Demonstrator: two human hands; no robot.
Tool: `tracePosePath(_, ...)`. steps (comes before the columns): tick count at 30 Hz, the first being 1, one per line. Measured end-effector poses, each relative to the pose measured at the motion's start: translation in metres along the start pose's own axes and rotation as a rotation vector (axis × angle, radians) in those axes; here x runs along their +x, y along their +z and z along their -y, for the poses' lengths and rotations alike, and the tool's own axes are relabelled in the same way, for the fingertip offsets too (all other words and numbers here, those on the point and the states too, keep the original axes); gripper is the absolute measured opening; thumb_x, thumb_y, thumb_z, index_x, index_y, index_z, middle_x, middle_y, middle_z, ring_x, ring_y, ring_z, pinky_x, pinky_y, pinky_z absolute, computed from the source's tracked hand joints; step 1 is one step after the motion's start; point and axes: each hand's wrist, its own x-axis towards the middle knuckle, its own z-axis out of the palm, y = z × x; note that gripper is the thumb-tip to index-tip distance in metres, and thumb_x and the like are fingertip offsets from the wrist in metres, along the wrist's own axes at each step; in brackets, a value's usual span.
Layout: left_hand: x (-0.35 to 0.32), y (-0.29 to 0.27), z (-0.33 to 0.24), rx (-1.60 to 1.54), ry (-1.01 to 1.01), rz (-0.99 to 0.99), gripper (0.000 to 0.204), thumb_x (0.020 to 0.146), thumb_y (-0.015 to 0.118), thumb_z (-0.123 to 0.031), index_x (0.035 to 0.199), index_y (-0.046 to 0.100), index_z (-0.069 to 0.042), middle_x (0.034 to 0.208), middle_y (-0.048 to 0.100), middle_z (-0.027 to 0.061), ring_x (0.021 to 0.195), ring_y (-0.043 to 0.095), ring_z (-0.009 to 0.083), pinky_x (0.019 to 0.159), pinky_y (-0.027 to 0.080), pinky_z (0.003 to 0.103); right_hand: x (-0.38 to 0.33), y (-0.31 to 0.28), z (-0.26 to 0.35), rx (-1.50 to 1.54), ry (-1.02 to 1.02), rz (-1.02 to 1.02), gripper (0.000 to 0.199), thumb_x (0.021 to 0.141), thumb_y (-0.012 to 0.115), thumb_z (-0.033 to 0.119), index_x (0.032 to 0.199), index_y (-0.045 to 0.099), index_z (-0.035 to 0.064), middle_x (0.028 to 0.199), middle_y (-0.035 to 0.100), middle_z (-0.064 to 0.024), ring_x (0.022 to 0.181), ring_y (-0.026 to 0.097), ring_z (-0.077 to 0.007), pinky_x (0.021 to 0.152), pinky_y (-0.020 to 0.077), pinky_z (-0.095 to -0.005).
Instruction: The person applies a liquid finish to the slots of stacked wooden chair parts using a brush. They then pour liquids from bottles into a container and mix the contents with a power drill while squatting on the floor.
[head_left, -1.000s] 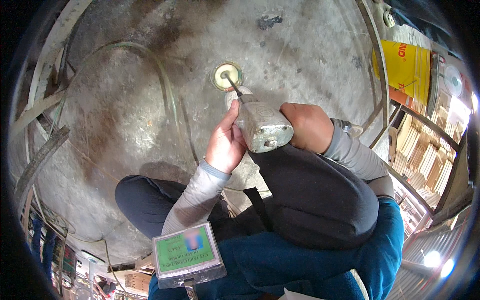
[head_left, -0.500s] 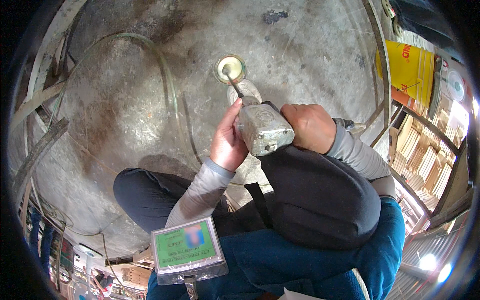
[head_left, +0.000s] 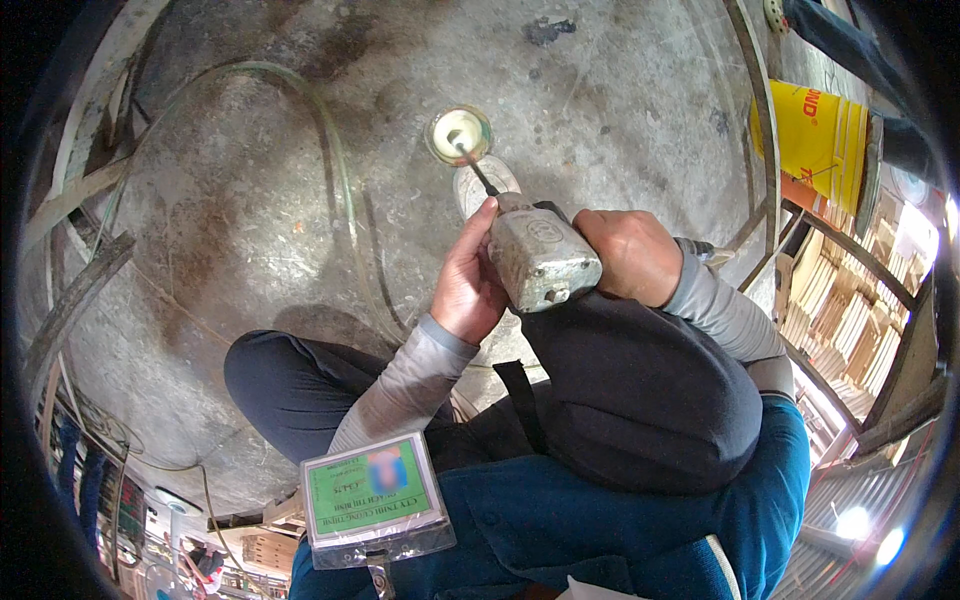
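A grey metal air drill [head_left: 548,258] is held between my two hands above my raised knee. Its thin rod [head_left: 478,172] slants away from me, the tip dipping into creamy white liquid in a small round see-through container [head_left: 430,135] on the floor. My left hand [head_left: 474,285] is closed against the housing's left side, the thumb along its front end. On the right, my right hand [head_left: 632,255] wraps the handle, which is mostly hidden behind the fist. Partly under the rod, a pale rounded thing [head_left: 470,190] touches the container; its kind is unclear.
A clear hose [head_left: 335,150] curves over the concrete floor [head_left: 620,110] at left. A yellow bucket [head_left: 810,130] lies right, near another person's legs [head_left: 850,45]. Stacked wood strips [head_left: 845,320] are at far right. My badge [head_left: 375,490] hangs below my left forearm.
Both hands and the drill have shifted slightly right, and the rod's tip has moved within the liquid. The other person's leg at upper right has changed position.
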Motion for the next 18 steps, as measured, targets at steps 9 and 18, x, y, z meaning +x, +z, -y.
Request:
tracePosePath(9, -0.002, 0.002, -0.001, -0.005, 0.056, 0.020, 0.033, 0.087, 0.050, -0.029, 0.109, 0.049, -0.004, 0.101, 0.057, 0.0091, 0.095, 0.056, 0.0200, 0.087, 0.042, 0.035, 0.003, -0.002, 0.000, 0.034, -0.054, -0.034, 0.030, 0.058, 0.063, 0.012, 0.081, 0.048, 0.0000, 0.067, 0.054, -0.0167, 0.067, 0.057, -0.0348, 0.056, 0.0441, -0.0409)
tracePosePath(18, 0.004, 0.001, -0.008, -0.048, 0.034, 0.011, 0.033, 0.088, 0.048, -0.029, 0.110, 0.048, -0.004, 0.103, 0.056, 0.0097, 0.097, 0.054, 0.0216, 0.087, 0.042, 0.036, 0.009, -0.005, 0.004, 0.014, -0.022, -0.021, 0.028, 0.060, 0.062, 0.013, 0.080, 0.048, 0.0000, 0.065, 0.054, -0.0176, 0.066, 0.057, -0.0351, 0.056, 0.0443, -0.0415)
